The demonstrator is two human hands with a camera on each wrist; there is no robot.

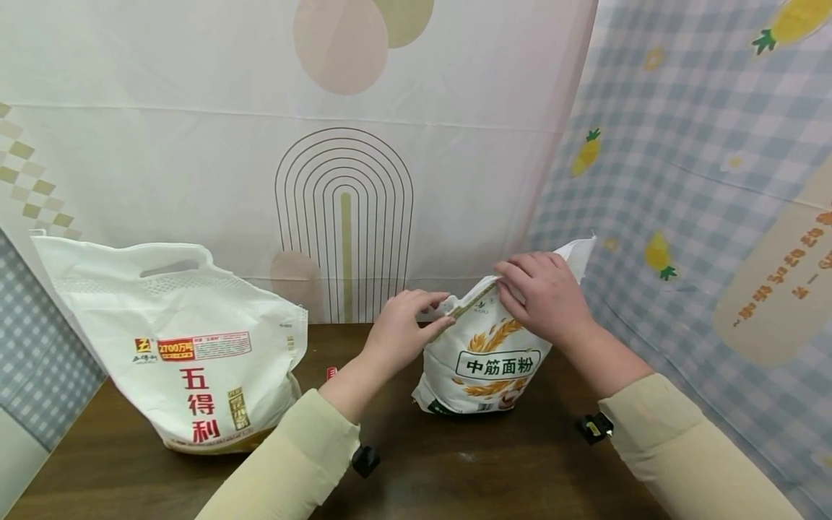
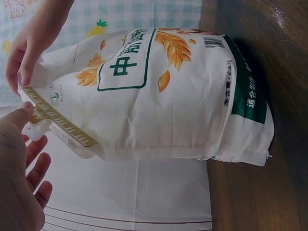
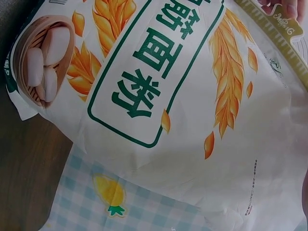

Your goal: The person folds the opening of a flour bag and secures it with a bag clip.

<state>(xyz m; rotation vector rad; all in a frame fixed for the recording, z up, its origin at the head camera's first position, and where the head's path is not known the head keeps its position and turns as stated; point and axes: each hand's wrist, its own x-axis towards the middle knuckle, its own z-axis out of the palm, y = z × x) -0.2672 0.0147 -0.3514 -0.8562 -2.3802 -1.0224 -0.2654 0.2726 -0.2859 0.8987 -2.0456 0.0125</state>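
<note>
A white flour bag (image 1: 448,365) with printed wheat ears and green lettering stands upright on the table. Along its top runs a gold-printed band (image 2: 62,118) beside a white edge. My left hand (image 1: 399,328) pinches the left end of this top edge, thumb in front; in the left wrist view its other fingers (image 2: 39,171) spread behind. Over the right part of the top, my right hand (image 1: 546,296) grips the bag, and a white corner sticks up beyond it. The right wrist view is filled mostly by the bag front (image 3: 192,144), with fingertips at its upper right corner.
A larger white bag (image 1: 260,310) with red lettering and a cut-out handle stands at the left of the dark wooden table (image 1: 481,469). A small red item (image 1: 332,373) shows behind my left forearm. Printed cloths (image 1: 468,180) hang behind and at the sides.
</note>
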